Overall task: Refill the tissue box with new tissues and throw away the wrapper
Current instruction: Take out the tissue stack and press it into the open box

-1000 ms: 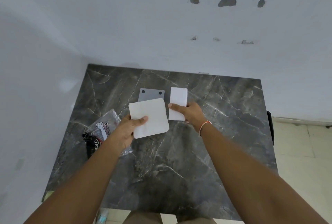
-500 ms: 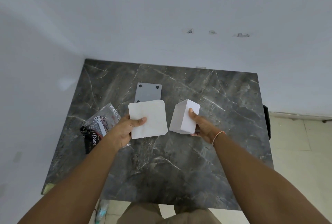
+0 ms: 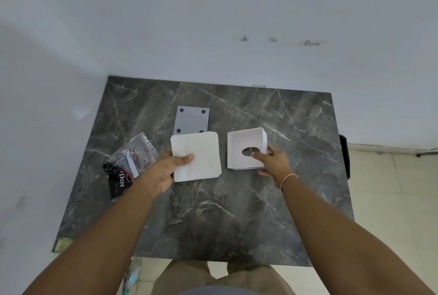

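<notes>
My left hand (image 3: 166,169) grips a square stack of white tissues (image 3: 199,155) by its near left corner, held flat above the dark marble table (image 3: 213,219). My right hand (image 3: 272,162) holds the white tissue box (image 3: 244,143) at its near right corner. The box is turned upside down: its hollow inside faces me, with the oval dispensing hole in its floor. The box's grey base plate (image 3: 192,119) with black dots at its corners lies flat behind the tissues. The crumpled clear wrapper (image 3: 129,159) with black print lies on the table left of my left hand.
White walls close off the table at the back and left. The table's right edge borders a tiled floor (image 3: 391,200). My legs stand at the near edge. A small plastic item (image 3: 132,275) lies on the floor below the near edge.
My right hand drew the box nearer and to the right and tipped it over, so its open inside now faces up. My left hand kept the tissue stack almost still.
</notes>
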